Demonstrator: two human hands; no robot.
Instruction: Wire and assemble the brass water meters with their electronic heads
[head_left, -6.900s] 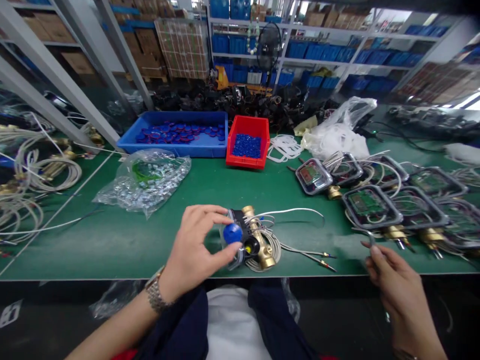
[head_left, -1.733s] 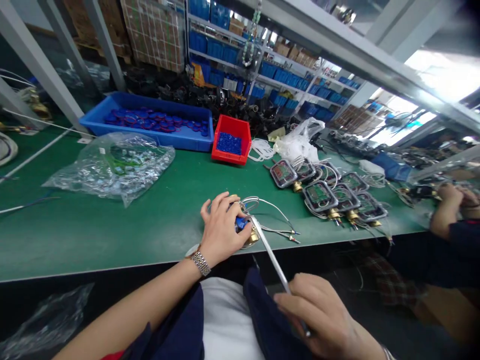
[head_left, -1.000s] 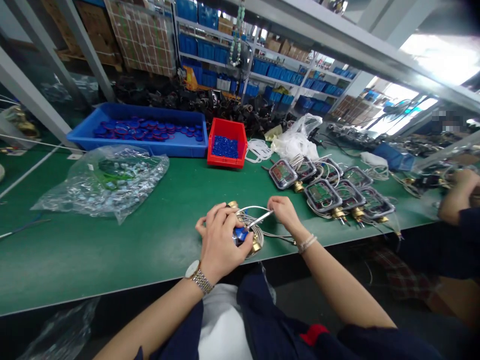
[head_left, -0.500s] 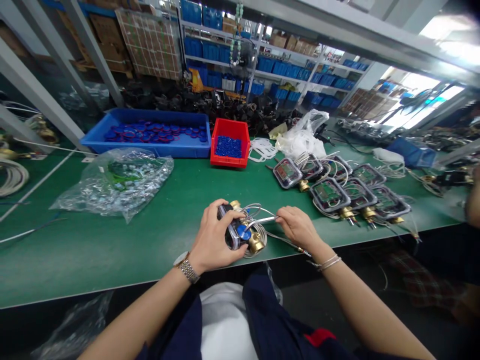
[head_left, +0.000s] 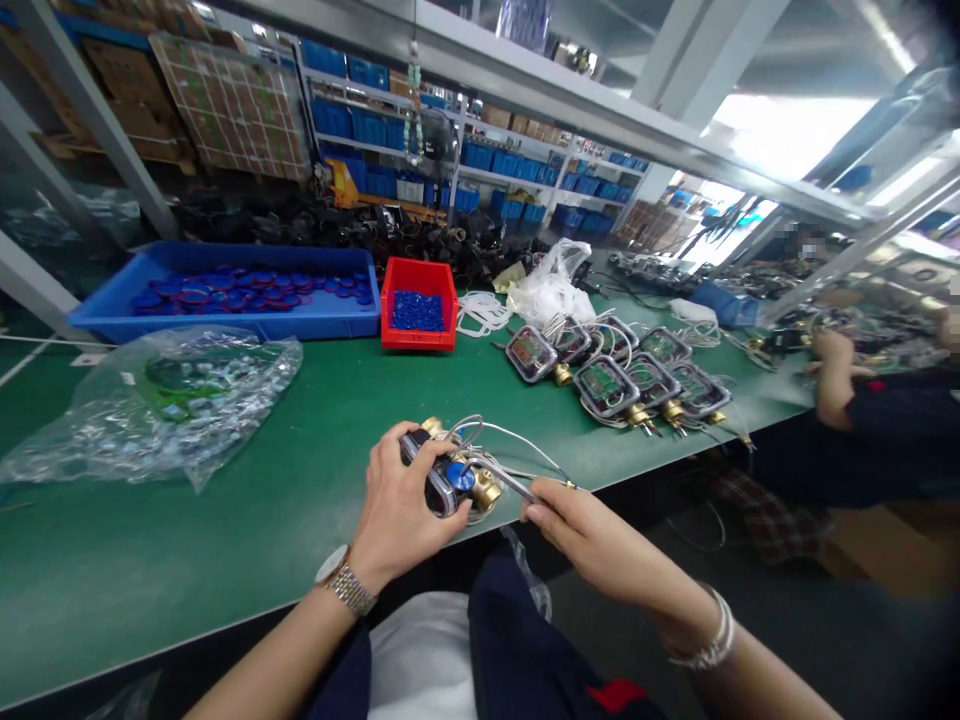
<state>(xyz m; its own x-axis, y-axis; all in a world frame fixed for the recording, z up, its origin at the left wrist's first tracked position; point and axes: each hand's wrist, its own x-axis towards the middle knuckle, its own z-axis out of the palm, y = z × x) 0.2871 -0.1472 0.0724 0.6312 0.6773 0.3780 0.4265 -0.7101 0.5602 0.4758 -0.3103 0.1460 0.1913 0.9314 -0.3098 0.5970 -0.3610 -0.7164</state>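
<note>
My left hand [head_left: 405,510] is wrapped round a meter [head_left: 442,493] with a clear-rimmed dark housing and brass fittings, tilted on its side at the bench's front edge. A round blue cap [head_left: 460,476] faces up on the meter. In my right hand [head_left: 577,535] is the long arm of a bent metal hex key [head_left: 504,475]; its short end meets the blue cap. A brass fitting [head_left: 487,490] sticks out beside the cap. Pale cable [head_left: 517,432] loops behind and under the meter. Whether the key's tip sits in a socket is too small to see.
On the green bench [head_left: 330,420] stand a blue tray [head_left: 300,328] of blue discs and a red bin [head_left: 418,342] of small blue parts. A clear bag [head_left: 225,420] lies left. Several meters [head_left: 607,388] lie right, near white plastic bags [head_left: 555,290]. Farther right, a co-worker's hand [head_left: 832,347] shows.
The hex key's long arm has swung toward me, with my right hand now lower and nearer the bench edge. My left hand still grips the meter. The camera view has turned right.
</note>
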